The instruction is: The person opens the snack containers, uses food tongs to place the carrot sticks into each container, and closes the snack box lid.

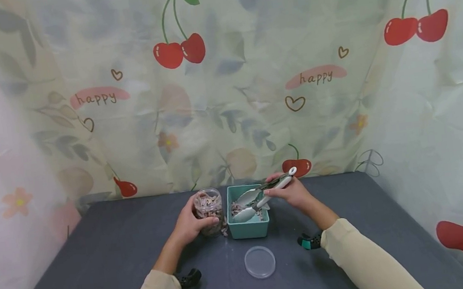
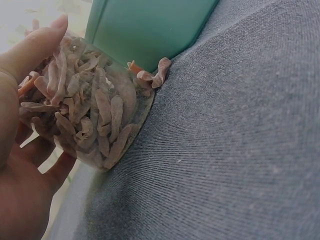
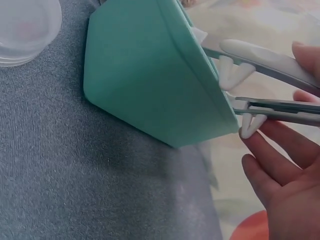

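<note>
My left hand (image 1: 193,220) grips a clear jar (image 1: 210,208) that stands on the table, thumb in front and fingers behind. Brownish dried strips (image 2: 100,105) fill most of the jar in the left wrist view. A pair of tongs (image 1: 273,192) with pale handles is held in my right hand (image 1: 293,190). The tongs' two arms are spread, and their heads reach into a teal bin (image 1: 249,230) just right of the jar. More of the strips lie inside the bin; whether the tongs hold any, I cannot tell.
A clear round lid (image 1: 260,262) lies on the dark tabletop (image 1: 132,249) in front of the bin. A few loose strips (image 2: 161,72) lie between jar and bin. Behind the table hangs a cherry-printed curtain (image 1: 228,116), which also runs down both sides.
</note>
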The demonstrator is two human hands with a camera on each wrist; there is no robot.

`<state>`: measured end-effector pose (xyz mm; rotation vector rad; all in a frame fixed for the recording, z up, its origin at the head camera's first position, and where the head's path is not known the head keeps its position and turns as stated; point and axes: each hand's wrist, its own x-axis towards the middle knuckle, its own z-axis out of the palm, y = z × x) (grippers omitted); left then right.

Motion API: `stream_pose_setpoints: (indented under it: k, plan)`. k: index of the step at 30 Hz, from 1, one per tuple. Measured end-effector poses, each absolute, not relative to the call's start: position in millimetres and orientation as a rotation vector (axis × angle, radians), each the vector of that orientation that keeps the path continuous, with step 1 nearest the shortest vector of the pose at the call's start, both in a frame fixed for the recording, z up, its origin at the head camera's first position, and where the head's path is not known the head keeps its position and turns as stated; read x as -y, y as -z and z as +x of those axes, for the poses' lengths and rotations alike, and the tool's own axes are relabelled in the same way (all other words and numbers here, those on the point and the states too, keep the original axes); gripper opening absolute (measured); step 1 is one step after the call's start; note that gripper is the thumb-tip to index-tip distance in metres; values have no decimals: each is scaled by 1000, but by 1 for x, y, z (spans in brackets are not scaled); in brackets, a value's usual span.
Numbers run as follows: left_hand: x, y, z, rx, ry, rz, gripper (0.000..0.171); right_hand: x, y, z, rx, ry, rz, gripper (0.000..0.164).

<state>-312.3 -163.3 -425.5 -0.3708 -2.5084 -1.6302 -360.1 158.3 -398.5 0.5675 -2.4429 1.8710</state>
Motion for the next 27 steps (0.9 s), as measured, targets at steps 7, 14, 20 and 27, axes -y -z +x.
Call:
stream_pose_setpoints:
  k: [7,14,20,27]
  plan:
    - [170,451,-334,2494,1614,-354,85,-154,406,-363,2392,-1799,492,33]
    - [171,453,-334,2500,1625,-353,86,-150,408,-360,2351,-1791,441,27]
    - [168,442,-326,2495,1625,-355,84,-147,410,-358,2333,-1757,386,23]
    - [161,416,-303,2521,1597,-359,80,-146,415,-360,2261,-1823,309,24]
